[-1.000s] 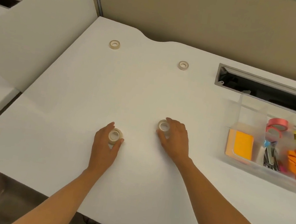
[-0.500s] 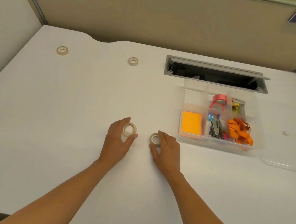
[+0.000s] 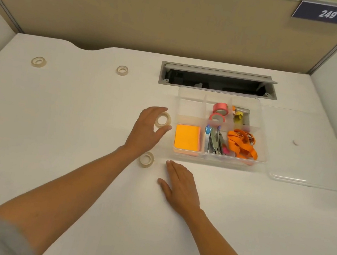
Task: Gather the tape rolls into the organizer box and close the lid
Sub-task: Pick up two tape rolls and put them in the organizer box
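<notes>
My left hand (image 3: 146,129) holds a beige tape roll (image 3: 163,120) raised just left of the clear organizer box (image 3: 216,158). A second beige roll (image 3: 146,159) lies on the desk below that hand. My right hand (image 3: 180,186) rests flat on the desk to that roll's right, apart from it and empty. Two more beige rolls sit far back: one at the left (image 3: 39,62), one nearer the middle (image 3: 122,70). The box holds two pink tape rolls (image 3: 221,108), orange sticky notes, a stapler and orange bands. Its clear lid (image 3: 312,150) lies flat to the right.
An open grey cable slot (image 3: 217,81) sits in the desk behind the box. Beige partition walls enclose the desk at the back and white panels at both sides. A small dark speck (image 3: 295,143) shows on the lid area.
My left hand has lifted its tape roll and carried it right toward the box. My right hand has let go of its roll and drawn back to the right, lying flat.
</notes>
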`<move>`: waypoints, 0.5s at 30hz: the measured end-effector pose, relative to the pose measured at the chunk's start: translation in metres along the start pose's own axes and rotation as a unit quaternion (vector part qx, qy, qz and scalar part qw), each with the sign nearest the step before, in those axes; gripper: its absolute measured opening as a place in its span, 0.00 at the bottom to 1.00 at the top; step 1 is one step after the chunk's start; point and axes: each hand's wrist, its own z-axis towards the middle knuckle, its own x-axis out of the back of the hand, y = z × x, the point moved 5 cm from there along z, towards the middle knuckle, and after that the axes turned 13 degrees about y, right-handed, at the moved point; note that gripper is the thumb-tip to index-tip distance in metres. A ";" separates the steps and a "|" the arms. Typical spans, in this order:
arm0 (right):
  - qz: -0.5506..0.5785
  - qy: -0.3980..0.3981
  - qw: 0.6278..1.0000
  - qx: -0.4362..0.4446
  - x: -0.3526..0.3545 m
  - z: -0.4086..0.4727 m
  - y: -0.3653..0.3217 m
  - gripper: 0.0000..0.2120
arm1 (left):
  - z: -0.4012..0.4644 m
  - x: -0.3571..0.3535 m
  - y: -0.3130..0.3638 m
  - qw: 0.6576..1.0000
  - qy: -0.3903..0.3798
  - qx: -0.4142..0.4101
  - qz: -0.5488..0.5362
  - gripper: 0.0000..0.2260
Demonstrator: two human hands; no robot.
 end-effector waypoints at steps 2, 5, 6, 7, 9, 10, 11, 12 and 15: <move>0.004 -0.007 1.000 -0.006 -0.001 0.000 0.000 0.27 | 0.020 -0.014 0.010 1.000 -0.011 0.000 0.007 0.21; 0.005 -0.015 1.000 -0.011 -0.003 0.001 0.003 0.27 | 0.047 -0.038 0.024 0.999 -0.025 0.009 0.024 0.19; 0.004 -0.018 1.000 -0.013 -0.003 0.001 0.003 0.27 | 0.056 -0.047 0.028 0.999 -0.028 0.011 0.029 0.18; 0.003 -0.020 1.000 -0.014 -0.003 0.001 0.004 0.27 | 0.064 -0.056 0.032 0.999 -0.029 0.014 0.035 0.18; -0.003 -0.025 1.000 -0.013 -0.004 0.002 0.005 0.27 | 0.078 -0.073 0.036 0.998 -0.031 0.025 0.047 0.17; -0.008 -0.027 1.000 -0.011 -0.005 0.002 0.005 0.27 | 0.084 -0.081 0.037 0.998 -0.032 0.030 0.055 0.17; -0.011 -0.030 0.999 -0.008 -0.006 0.002 0.005 0.27 | 0.090 -0.089 0.037 0.997 -0.037 0.031 0.066 0.17; -0.012 -0.031 0.999 -0.005 -0.007 0.002 0.005 0.27 | 0.095 -0.098 0.037 0.995 -0.045 0.028 0.084 0.18; -0.014 -0.037 0.999 -0.004 -0.009 0.002 0.007 0.27 | 0.107 -0.120 0.037 0.987 -0.079 0.019 0.142 0.18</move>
